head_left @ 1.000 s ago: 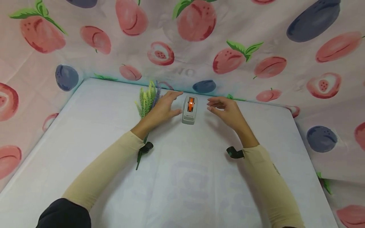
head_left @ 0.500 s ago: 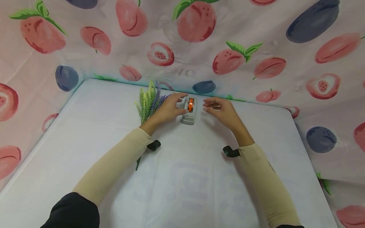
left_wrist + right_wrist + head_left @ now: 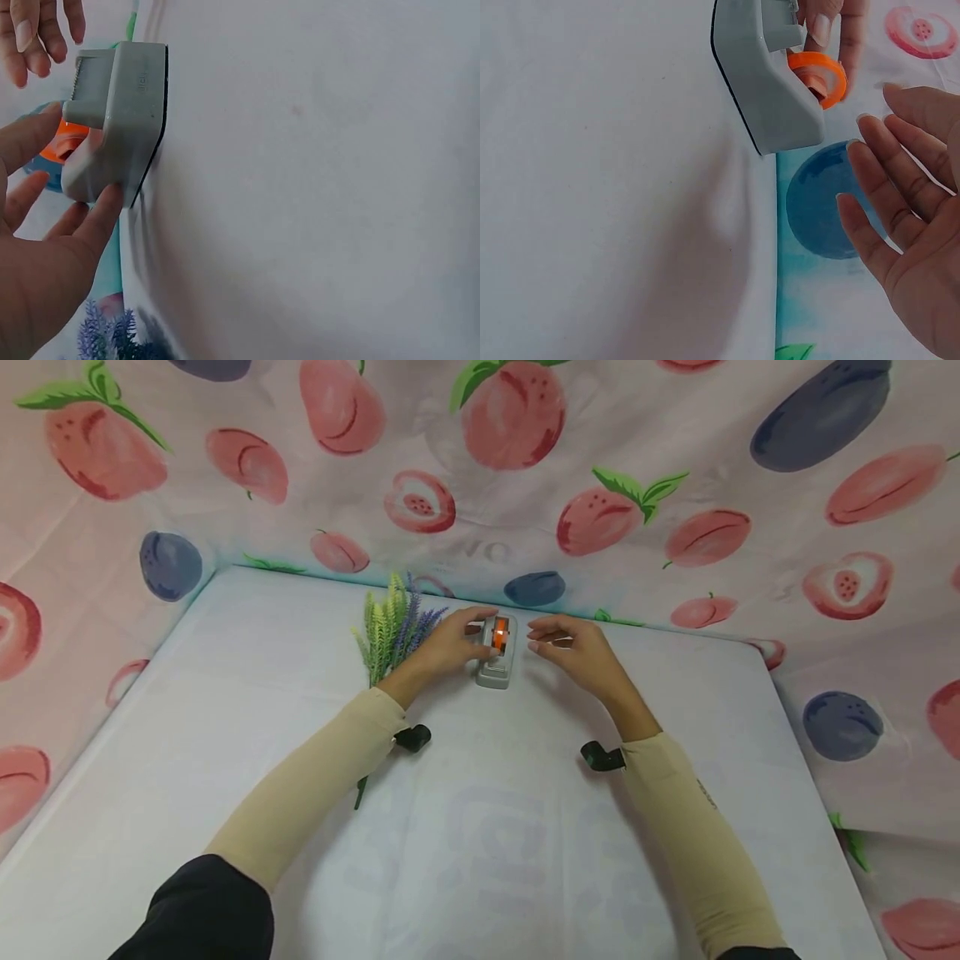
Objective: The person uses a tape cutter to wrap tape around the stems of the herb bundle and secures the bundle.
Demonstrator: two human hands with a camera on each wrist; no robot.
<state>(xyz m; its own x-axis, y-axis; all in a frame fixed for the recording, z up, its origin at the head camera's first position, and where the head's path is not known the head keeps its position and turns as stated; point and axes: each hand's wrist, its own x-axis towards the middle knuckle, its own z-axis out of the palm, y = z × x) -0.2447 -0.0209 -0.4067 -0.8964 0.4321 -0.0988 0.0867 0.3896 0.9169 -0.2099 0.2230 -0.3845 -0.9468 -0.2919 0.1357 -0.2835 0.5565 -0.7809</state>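
A grey tape dispenser (image 3: 494, 673) with an orange tape roll (image 3: 500, 635) stands upright near the table's far edge. My left hand (image 3: 446, 643) is at its left side. In the left wrist view a fingertip of that hand (image 3: 45, 277) appears to touch the dispenser's grey side (image 3: 135, 105), and the thumb lies by its cutter end. My right hand (image 3: 581, 647) hovers just right of the dispenser, fingers loosely bent and holding nothing. The right wrist view shows a gap between this hand (image 3: 919, 202) and the dispenser (image 3: 772, 97).
Yellow-green flower sprigs (image 3: 384, 627) and purple lavender-like sprigs (image 3: 422, 625) lie left of the dispenser, partly under my left forearm. A white cloth covers the table (image 3: 495, 827). Behind it rises a fruit-patterned cloth backdrop (image 3: 510, 527).
My left hand has moved right, from beside the dispenser to its side. The right hand has come leftward, nearer to it. The dispenser stays in about the same place.
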